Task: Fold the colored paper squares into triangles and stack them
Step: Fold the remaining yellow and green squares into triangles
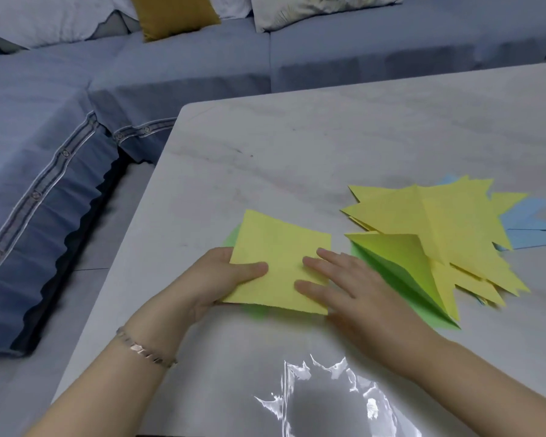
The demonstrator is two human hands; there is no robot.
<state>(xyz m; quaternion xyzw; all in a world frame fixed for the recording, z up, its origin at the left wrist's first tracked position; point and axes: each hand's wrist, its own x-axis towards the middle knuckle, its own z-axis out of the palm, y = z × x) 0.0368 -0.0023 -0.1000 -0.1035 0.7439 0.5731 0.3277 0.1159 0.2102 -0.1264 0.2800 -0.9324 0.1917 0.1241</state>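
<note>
The marbled table [297, 146] bears paper squares [281, 247], heaped folded triangles [454, 222] and a plastic wrapper [328, 402].

We have two hands and two forearms in view. At the wrist of the left hand [216, 279] sits a bracelet [145, 350], a slim chain of small flat metal links, silvery with a rosy glint. Behind the bracelet the left forearm [108, 383] is bare. Across from the bracelet, the right hand [356, 288] and right forearm [486, 383] are bare too.
</note>
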